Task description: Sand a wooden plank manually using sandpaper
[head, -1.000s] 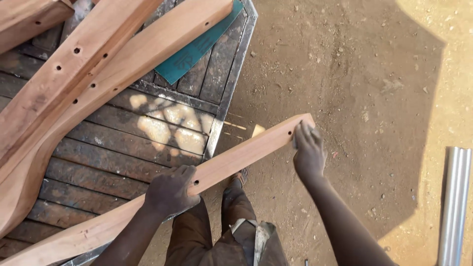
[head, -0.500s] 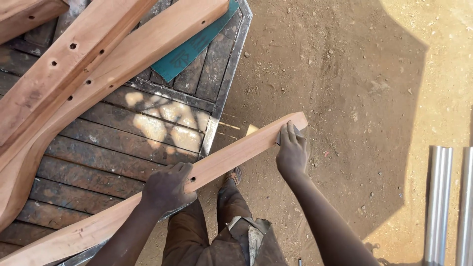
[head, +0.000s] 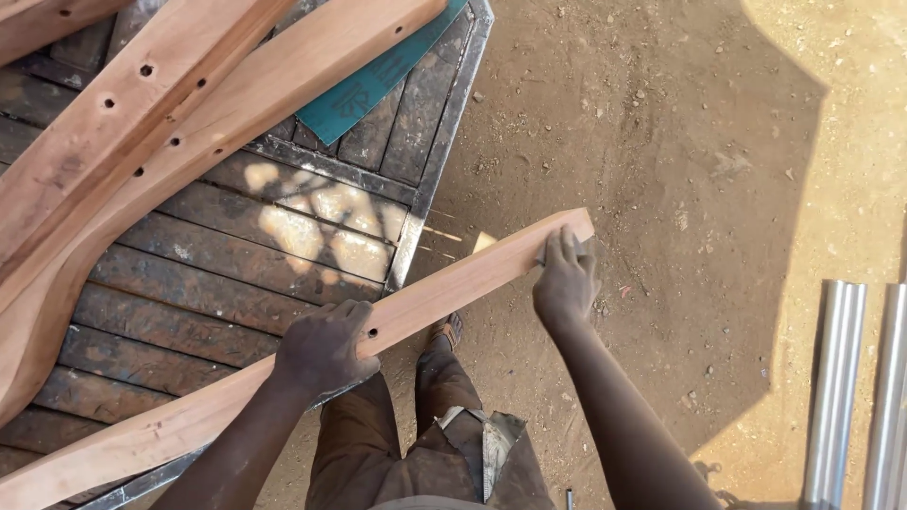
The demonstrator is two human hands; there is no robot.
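Note:
A long reddish wooden plank (head: 444,288) lies slantwise over the corner of a dark metal slatted table (head: 416,222), its far end sticking out over the dirt ground. My left hand (head: 321,348) grips the plank near its middle, beside a small drilled hole. My right hand (head: 565,280) presses on the plank's far end, fingers curled over the edge; whether something lies under the palm I cannot tell.
Two larger curved wooden pieces with drilled holes (head: 170,123) lie across the table at upper left. A teal sheet of sandpaper (head: 373,85) rests under them. Shiny metal tubes (head: 855,397) stand at the right edge. My brown-trousered legs (head: 425,444) are below.
My right hand stays at the plank's far end, shifting only slightly along it. The view has drifted, bringing the metal tubes further into sight.

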